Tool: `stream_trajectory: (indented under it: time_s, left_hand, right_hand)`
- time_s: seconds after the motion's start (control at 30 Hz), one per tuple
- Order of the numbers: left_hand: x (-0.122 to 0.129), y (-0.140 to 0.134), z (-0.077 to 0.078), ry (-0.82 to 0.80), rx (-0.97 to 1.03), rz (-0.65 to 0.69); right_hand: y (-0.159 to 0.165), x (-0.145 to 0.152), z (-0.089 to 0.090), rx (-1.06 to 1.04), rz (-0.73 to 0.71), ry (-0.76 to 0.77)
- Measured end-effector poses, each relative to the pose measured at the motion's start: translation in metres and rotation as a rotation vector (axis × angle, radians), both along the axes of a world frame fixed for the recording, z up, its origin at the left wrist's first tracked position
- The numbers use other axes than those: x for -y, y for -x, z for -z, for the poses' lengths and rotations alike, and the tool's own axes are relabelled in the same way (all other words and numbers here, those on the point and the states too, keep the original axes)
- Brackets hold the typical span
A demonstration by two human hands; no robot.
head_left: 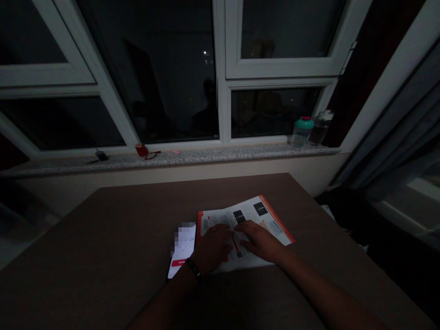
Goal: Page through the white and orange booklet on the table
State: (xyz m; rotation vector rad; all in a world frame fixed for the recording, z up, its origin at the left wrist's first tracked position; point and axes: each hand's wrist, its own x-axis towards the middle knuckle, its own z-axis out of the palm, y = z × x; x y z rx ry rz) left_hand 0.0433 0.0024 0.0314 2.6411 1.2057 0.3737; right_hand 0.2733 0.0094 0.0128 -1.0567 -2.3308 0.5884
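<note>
A printed sheet or booklet (pixel 220 215) with orange edges, text and small dark pictures lies on the brown table. My left hand (pixel 213 247) rests on its left part, fingers stretched out, with a dark band round the wrist. On the middle of the page lies my right hand (pixel 259 240), its fingers apart and pointing left toward the other hand. Neither hand has anything in its grasp. Just left of the page and my left wrist, a phone (pixel 182 250) lies with its screen lit, showing a red bar. Both hands cover part of the print.
The table (pixel 130 229) reaches to the wall under a stone windowsill (pixel 206 156). On the sill stand a green-lidded bottle (pixel 301 133), a clear bottle (pixel 320 128), a small red container (pixel 141 150) and a small dark object (pixel 101 155). A grey curtain (pixel 388 119) hangs at right.
</note>
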Motion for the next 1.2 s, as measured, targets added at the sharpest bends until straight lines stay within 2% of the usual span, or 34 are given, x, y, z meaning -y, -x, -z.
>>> stream_trajectory:
  time_s: [0.07, 0.2, 0.4, 0.53, 0.67, 0.77, 0.9, 1.2]
  left_hand:
    - [-0.001, 0.001, 0.005, 0.015, -0.002, -0.007]
    - [-0.003, 0.003, 0.012, 0.036, -0.025, -0.032]
    - [-0.007, 0.006, 0.016, 0.033, -0.063, -0.083]
    - [-0.007, 0.007, 0.012, 0.018, -0.08, 0.016]
    - [-0.006, 0.008, 0.011, 0.039, -0.122, 0.106]
    - [-0.007, 0.01, 0.016, 0.054, -0.123, 0.147]
    - [-0.008, 0.01, 0.021, 0.043, -0.129, 0.134]
    - [-0.007, 0.009, 0.015, 0.054, -0.123, 0.134]
  right_hand:
    - [0.0, 0.0, 0.0, 0.013, 0.002, -0.011]
    - [-0.006, -0.004, 0.002, 0.035, 0.11, -0.058]
    - [-0.016, -0.012, 0.014, 0.038, 0.184, -0.067]
    - [-0.021, -0.017, 0.021, 0.057, 0.201, -0.073]
    - [-0.023, -0.018, 0.017, 0.09, 0.264, -0.092]
    - [-0.019, -0.014, 0.013, 0.089, 0.236, -0.102]
    - [-0.009, -0.009, 0.014, 0.061, 0.189, -0.076]
    - [-0.007, -0.012, 0.012, 0.06, 0.193, -0.047]
